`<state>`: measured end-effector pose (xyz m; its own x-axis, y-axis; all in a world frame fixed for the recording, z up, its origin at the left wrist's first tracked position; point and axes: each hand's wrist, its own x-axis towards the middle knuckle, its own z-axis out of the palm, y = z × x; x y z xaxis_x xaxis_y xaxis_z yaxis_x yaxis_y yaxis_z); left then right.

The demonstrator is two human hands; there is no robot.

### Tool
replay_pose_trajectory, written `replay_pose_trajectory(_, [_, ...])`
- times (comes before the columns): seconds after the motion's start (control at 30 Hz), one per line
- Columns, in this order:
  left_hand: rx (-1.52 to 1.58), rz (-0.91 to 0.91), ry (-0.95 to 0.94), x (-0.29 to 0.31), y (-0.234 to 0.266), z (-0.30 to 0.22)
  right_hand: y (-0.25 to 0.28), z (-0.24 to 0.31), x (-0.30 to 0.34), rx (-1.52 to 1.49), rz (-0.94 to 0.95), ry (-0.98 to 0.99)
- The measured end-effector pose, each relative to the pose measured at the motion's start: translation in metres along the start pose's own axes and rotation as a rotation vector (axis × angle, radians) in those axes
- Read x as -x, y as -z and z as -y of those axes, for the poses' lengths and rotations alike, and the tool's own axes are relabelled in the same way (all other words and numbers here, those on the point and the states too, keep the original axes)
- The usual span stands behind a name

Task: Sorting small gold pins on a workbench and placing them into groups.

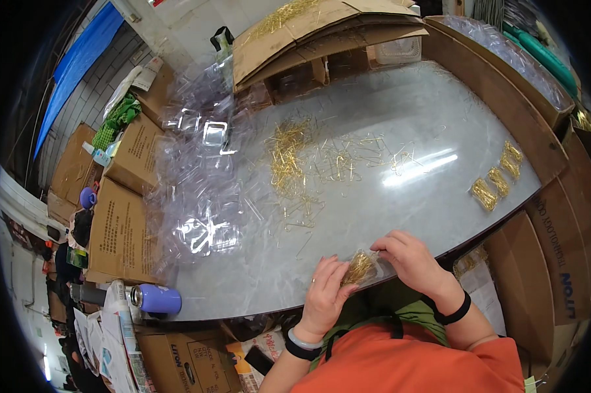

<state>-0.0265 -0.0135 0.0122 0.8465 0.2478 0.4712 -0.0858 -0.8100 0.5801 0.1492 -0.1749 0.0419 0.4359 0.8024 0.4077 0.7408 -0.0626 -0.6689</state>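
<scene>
At the table's near edge, a small clear plastic pack (361,267) full of gold wire hooks sits between my hands. My left hand (325,288) is closed around its left side, fingers along the pack. With thumb and fingers together, my right hand (410,259) pinches the pack's upper right edge. A loose pile of gold wire hooks (289,157) lies mid-table, with more hooks scattered to its right. Several bundles of gold hooks (484,194) stand in a row by the right edge; whether each is in plastic is too small to tell.
Clear plastic packs (200,183) are heaped along the left of the grey tabletop (361,223). A purple bottle (159,299) stands at the near left corner. Cardboard sheets (308,33) cover the far side, and a cardboard wall (498,85) borders the right. Cardboard boxes (122,229) stack at left.
</scene>
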Motion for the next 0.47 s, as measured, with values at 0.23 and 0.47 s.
replay_pose_trajectory(0.23, [0.018,0.005,0.006,-0.001,0.000,-0.002,0.010,-0.005,-0.011,-0.482,0.364,-0.487])
replay_pose_trajectory(0.47, [0.018,0.061,0.001,0.001,0.002,0.000,0.014,-0.021,-0.008,-0.436,0.312,-0.221])
